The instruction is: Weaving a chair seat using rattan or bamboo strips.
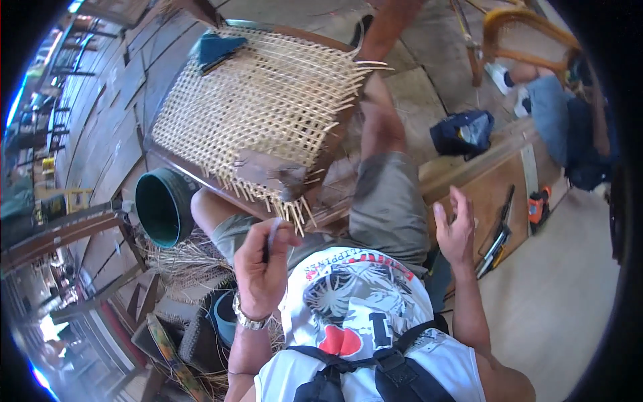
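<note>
So the main thing here is a woven cane panel (248, 100), sitting upper centre-left of the frame on a dark wooden chair frame (201, 179). Loads of loose strand ends poke out along its right side and its bottom corner, which sits just in front of the person's lap. A folded dark blue cloth (220, 51) lies on the panel's top left corner, and a brownish piece with a darker lump at one end (271, 173) is near its lower edge, too blurry for me to say what it is.

Hands: the left hand (262, 266) is up around the middle of the frame, just below those strand ends, fingers curled in. There's a thin pale bit by the fingertips, but I can't tell if it's pinched or wrapped round a finger. The right hand (457, 231) is right of centre, in the air, fingers spread wide with nothing in them that I can see.

Left of the person's knee there's a dark green bucket (165, 208), with a messy heap of cane strips (184, 262) below it. Over on the right, a wooden counter (479, 189) has an orange-and-black tool (538, 208) and some long metal tools (497, 244) on it. Upper right: a dark blue bag (462, 134), plus another chair (492, 43) with a light brown frame.
</note>
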